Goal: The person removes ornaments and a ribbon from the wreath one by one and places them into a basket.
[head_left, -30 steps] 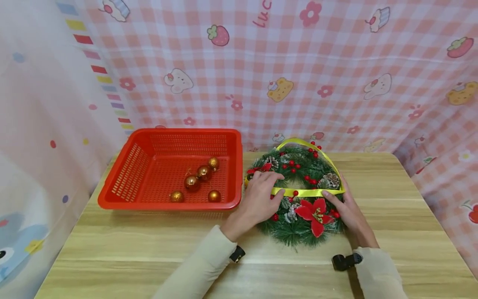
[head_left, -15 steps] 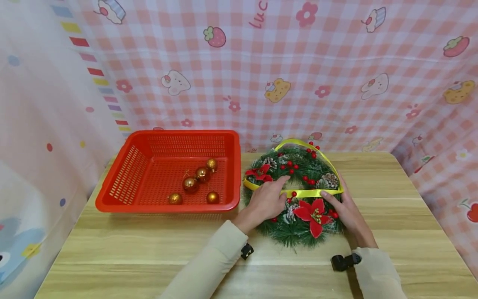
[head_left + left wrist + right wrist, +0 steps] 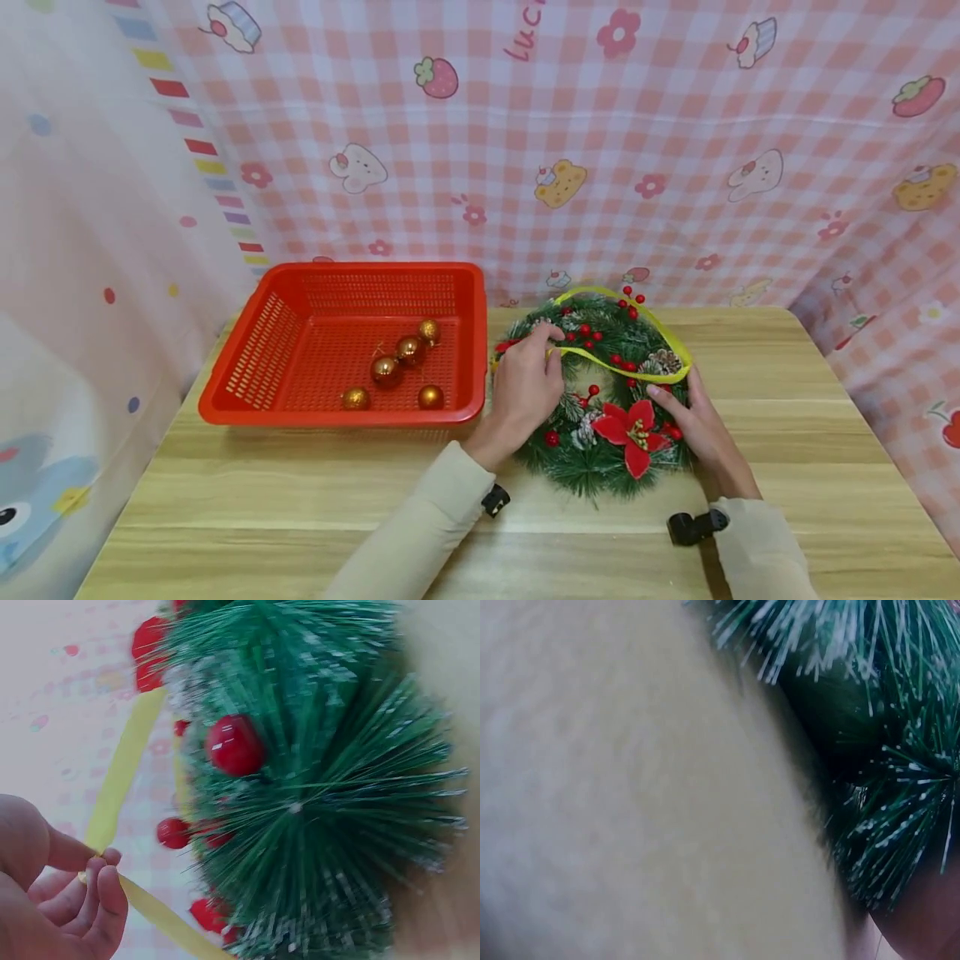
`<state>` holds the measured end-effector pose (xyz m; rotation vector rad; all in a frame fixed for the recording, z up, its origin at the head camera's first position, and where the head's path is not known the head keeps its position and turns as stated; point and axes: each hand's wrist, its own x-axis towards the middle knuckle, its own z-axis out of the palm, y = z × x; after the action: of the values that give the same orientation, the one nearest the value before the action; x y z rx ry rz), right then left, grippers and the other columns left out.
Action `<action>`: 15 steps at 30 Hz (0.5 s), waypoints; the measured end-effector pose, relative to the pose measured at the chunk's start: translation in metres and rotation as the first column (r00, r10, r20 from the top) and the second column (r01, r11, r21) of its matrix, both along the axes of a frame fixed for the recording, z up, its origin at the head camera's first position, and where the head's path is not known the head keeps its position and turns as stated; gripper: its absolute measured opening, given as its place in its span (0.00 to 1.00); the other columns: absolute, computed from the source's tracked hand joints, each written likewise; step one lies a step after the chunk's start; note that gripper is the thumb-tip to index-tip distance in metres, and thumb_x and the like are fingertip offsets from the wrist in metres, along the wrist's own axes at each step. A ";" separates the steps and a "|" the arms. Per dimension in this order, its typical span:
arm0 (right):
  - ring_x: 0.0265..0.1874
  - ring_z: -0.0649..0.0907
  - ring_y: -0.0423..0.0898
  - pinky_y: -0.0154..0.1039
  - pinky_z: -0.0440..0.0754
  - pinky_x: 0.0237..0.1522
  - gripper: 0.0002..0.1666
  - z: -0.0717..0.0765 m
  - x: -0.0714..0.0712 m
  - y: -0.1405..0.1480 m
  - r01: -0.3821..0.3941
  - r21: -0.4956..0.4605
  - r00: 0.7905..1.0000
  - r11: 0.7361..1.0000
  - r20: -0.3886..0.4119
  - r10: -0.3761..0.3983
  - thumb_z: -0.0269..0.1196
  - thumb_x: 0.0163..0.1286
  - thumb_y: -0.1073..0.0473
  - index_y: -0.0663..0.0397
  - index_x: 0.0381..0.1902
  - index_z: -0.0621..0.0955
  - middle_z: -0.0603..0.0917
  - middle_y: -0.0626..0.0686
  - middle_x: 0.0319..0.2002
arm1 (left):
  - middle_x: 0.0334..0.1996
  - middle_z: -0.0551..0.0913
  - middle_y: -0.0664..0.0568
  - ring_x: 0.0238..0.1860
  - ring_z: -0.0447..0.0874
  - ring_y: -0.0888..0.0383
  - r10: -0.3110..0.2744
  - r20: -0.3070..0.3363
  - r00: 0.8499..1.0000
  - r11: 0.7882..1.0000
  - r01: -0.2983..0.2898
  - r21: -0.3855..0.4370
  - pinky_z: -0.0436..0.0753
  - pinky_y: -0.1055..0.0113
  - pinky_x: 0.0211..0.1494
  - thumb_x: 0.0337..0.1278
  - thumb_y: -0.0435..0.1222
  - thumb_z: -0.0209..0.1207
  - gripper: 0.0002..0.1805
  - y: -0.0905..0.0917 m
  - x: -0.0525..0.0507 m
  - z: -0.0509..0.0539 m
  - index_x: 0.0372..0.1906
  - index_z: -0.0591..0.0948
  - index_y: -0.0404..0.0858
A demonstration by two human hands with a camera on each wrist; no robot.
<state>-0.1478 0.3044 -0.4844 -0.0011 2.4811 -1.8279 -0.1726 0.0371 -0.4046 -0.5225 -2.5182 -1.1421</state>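
Observation:
A green wreath point(image 3: 592, 467) lies on the table, trimmed with red berries, pinecones and a red poinsettia point(image 3: 636, 435). A yellow ribbon point(image 3: 667, 337) loops over its upper half. My left hand point(image 3: 521, 392) pinches this ribbon between thumb and fingertips above the wreath's left side; in the left wrist view the pinched ribbon point(image 3: 124, 776) runs off both ways from the fingers. At the wreath's right edge my right hand point(image 3: 701, 425) holds on, thumb on top and the other fingers mostly hidden behind. The right wrist view shows mainly table, green needles point(image 3: 900, 817) and a bit of skin.
Left of the wreath stands a red plastic basket point(image 3: 341, 414) with several gold baubles point(image 3: 386, 371) in it. Behind the wooden table point(image 3: 300, 500) hangs a pink checked curtain point(image 3: 480, 150). The basket's right rim is close to my left hand.
My left hand has shifted and now pulls at the ribbon. The ribbon's front strand, earlier straight across the wreath's middle, has moved up and twisted. My right hand has stayed put.

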 end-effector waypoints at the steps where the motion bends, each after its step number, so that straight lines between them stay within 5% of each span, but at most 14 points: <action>1: 0.77 0.43 0.57 0.68 0.44 0.70 0.49 0.000 0.000 0.000 0.000 0.007 1.000 1.000 0.005 0.000 0.56 0.76 0.47 0.30 0.79 0.37 0.39 0.55 0.80 | 0.22 0.79 0.54 0.13 0.64 0.65 0.013 -0.008 1.000 0.999 -0.013 0.030 0.66 0.74 0.19 0.68 0.30 0.55 0.09 -0.002 0.000 0.002 0.49 0.80 0.39; 9: 0.77 0.44 0.63 0.70 0.46 0.70 0.52 0.002 -0.001 0.002 0.010 0.060 0.997 0.998 0.070 -0.014 0.55 0.76 0.43 0.32 0.79 0.32 0.35 0.56 0.80 | 0.27 0.85 0.47 0.22 0.80 0.58 0.068 -0.049 0.996 0.973 -0.055 0.225 0.78 0.71 0.27 0.65 0.27 0.55 0.08 -0.022 -0.004 0.019 0.46 0.79 0.34; 15: 0.77 0.37 0.62 0.74 0.40 0.68 0.52 0.001 -0.003 0.002 0.019 0.120 0.998 0.993 0.062 -0.027 0.54 0.75 0.42 0.36 0.80 0.33 0.32 0.53 0.80 | 0.29 0.85 0.45 0.28 0.84 0.54 0.092 -0.047 0.995 0.955 -0.075 0.288 0.82 0.67 0.30 0.64 0.25 0.55 0.08 -0.043 -0.005 0.029 0.46 0.78 0.33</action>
<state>-0.1509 0.3068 -0.4835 0.0898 2.5522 -1.6575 -0.1772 -0.0056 -0.3757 -0.3631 -2.2478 -1.4044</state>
